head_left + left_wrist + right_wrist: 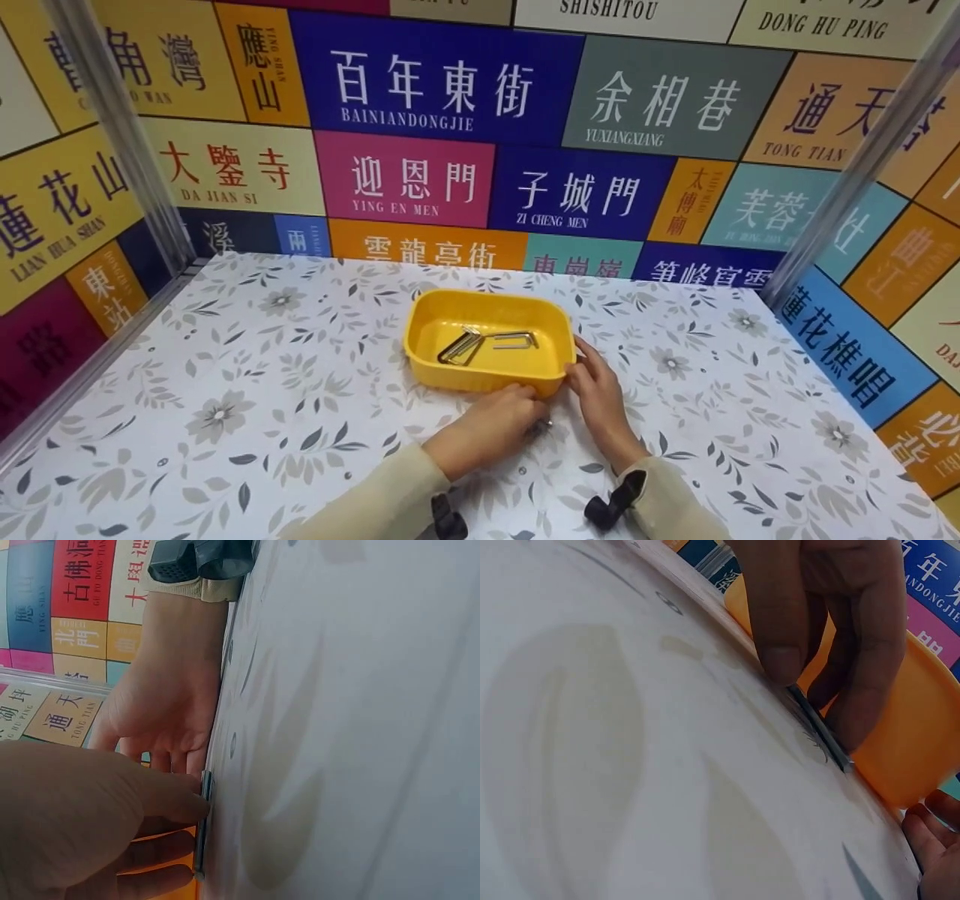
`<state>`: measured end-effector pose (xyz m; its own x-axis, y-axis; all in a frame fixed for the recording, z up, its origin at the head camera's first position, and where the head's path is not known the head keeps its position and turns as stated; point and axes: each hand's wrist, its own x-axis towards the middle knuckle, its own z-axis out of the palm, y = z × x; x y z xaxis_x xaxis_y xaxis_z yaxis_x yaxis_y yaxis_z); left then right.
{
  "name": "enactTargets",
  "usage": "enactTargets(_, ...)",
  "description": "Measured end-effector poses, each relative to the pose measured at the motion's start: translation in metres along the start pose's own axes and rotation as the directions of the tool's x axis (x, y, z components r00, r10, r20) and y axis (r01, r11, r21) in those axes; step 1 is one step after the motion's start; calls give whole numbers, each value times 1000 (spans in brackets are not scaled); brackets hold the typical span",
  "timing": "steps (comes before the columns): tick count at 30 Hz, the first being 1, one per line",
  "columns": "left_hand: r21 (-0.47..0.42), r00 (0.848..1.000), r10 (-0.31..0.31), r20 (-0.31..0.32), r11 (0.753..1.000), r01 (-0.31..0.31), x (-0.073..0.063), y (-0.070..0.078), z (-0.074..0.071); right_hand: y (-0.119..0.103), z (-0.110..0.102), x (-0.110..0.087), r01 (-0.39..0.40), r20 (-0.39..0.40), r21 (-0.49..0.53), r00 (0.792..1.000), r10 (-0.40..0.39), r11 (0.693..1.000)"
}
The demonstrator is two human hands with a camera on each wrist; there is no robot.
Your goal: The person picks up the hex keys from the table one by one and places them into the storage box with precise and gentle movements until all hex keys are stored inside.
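A yellow plastic basket [480, 379] stands on the patterned tabletop, with several L-shaped metal hex keys [463, 346] lying inside it. In front of the basket, my left hand [491, 424] pinches another hex key [821, 727] between thumb and fingers, low over or on the tabletop; the head view mostly hides it. The left wrist view also shows this thin metal bar along the fingertips. My right hand [600, 397] rests at the basket's right front corner, its extended fingers touching the outer wall.
The white tabletop [322, 450] carries a grey floral print. Behind it and at both sides rise walls of colourful sign panels [435, 75], with clear corner strips [862, 150] on either side. Black camera straps [619, 502] sit on both wrists.
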<state>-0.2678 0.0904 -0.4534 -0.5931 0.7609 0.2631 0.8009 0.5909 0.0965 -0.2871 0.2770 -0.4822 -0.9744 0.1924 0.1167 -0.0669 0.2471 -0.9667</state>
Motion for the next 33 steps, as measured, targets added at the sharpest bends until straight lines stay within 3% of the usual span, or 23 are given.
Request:
enactTargets(6, -49, 1000, -20, -7, 999, 19, -2, -2, -3, -1, 1, -2, -4, -1, 5, 1000, 4, 1000)
enactTargets(10, -84, 997, -45, 70, 995, 51, -4, -5, -8, -2, 1, -3, -4, 21, 14, 1000, 4, 1000)
enactTargets(18, -165, 973, -83, 217, 979, 120, -3, -12, -16, 0, 0, -2, 9, 1, 14, 1000, -9, 1000)
enactTargets(22, -199, 972, -51, 229, 975, 98, -2, -17, -19, 0, 1, 0, 2, 1, 19, 1000, -2, 1000)
enactTargets(28, -253, 975, 40, 220, 967, 17, -1, -25, -22, -1, 1, 1, -14, 7, 5, 1000, 14, 1000)
enactTargets(33, -262, 972, 54, 227, 965, 7, -2, -27, -23, -1, 1, 0, -25, 12, -7, 1000, 25, 1000)
